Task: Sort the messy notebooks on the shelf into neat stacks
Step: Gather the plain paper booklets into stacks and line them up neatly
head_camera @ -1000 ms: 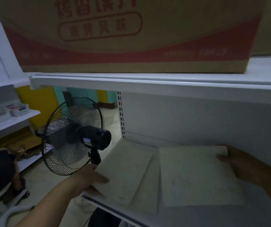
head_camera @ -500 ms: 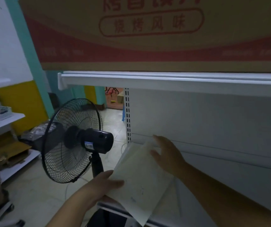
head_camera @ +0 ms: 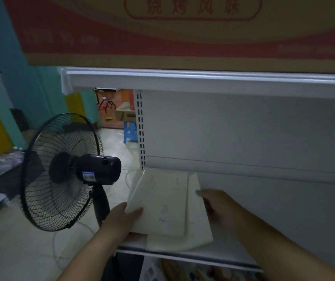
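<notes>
the top notebook (head_camera: 162, 201), tilted in the air 0.5 seconds ago, now lies on the lower notebook (head_camera: 197, 230) between both hands. the left hand (head_camera: 122, 220) pinches its near corner, and the right hand (head_camera: 218, 205) presses straight fingers to the lower one's edge. 1 stack of 2 is forming, edges not yet square.

The white shelf (head_camera: 233, 254) to the right of the fan (head_camera: 65, 171) carries 2 pale notebooks. The lower notebook (head_camera: 200, 232) lies flat on it. The upper notebook (head_camera: 162, 203) lies partly over that one, shifted toward the fan.
</notes>
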Motion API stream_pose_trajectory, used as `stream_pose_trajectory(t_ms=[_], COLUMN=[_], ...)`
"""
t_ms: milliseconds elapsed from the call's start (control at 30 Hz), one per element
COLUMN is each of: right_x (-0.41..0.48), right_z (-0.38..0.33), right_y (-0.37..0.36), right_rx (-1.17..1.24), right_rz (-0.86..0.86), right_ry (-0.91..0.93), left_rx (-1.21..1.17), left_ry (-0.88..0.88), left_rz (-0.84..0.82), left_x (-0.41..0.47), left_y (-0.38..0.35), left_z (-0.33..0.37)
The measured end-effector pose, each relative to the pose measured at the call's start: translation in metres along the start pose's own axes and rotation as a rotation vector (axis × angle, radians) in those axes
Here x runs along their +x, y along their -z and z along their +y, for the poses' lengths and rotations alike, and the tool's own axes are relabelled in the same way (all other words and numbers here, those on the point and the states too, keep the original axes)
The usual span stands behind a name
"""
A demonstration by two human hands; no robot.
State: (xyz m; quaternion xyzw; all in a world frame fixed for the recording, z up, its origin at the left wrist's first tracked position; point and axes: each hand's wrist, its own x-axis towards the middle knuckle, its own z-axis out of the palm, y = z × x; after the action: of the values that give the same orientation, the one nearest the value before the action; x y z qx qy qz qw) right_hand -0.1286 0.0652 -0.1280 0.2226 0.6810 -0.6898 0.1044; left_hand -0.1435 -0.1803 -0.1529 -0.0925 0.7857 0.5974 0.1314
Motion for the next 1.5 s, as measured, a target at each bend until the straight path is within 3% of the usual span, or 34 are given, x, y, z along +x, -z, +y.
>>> stream_pose_trajectory(t_ms=[67, 133, 233, 367, 500, 600, 667, 767, 833, 1067, 1267, 1400, 1500], right_x=[-0.011, -0.015, -0.025, -0.042, -0.042, -0.041, -0.042, -0.028, -0.026, -0.033, -0.080, -0.120, -0.153], right_z=[0.011, 0.017, 0.015, 0.023, 0.028, 0.014, 0.013, 0.050, 0.067, 0.052, 0.048, 0.052, 0.059], right_y=[-0.003, 0.004, 0.044, 0.099, 0.094, 0.054, 0.024, 0.004, 0.002, 0.016, 0.098, 0.186, 0.248], right_rx=[-0.335, -0.452, -0.190, 0.227, 0.348, 0.299, 0.065, -0.822, -1.067, -0.728, 0.092, 0.244, 0.217], right_rz=[-0.048, 0.042, 0.190, 0.204, 0.124, 0.026, 0.038, 0.226, 0.242, 0.156, 0.068, 0.143, 0.190], right_ry=[0.089, 0.185, 0.144, 0.029, 0.055, 0.129, 0.181, 0.477, 0.658, 0.453, 0.250, 0.225, 0.266], left_rx=[-0.022, -0.069, -0.065, -0.026, -0.005, -0.004, -0.033, -0.025, 0.001, -0.081, -0.192, -0.242, -0.296], left_ry=[0.000, 0.021, 0.027, 0.002, -0.029, -0.047, -0.046, -0.062, -0.065, -0.053, -0.160, -0.245, -0.215], left_rz=[-0.022, -0.055, -0.091, -0.110, -0.111, -0.096, -0.093, -0.087, -0.085, -0.167, -0.240, -0.340, -0.441], left_x=[-0.002, -0.003, -0.002, 0.000, 0.002, -0.001, -0.003, -0.009, -0.013, -0.050, -0.107, -0.147, -0.178], left_y=[0.001, 0.004, 0.009, 0.008, 0.007, 0.006, 0.006, 0.004, 0.002, -0.026, -0.124, -0.208, -0.260], left_z=[-0.001, -0.002, -0.006, -0.007, -0.009, -0.005, -0.001, 0.004, 0.007, 0.020, 0.040, 0.055, 0.063])
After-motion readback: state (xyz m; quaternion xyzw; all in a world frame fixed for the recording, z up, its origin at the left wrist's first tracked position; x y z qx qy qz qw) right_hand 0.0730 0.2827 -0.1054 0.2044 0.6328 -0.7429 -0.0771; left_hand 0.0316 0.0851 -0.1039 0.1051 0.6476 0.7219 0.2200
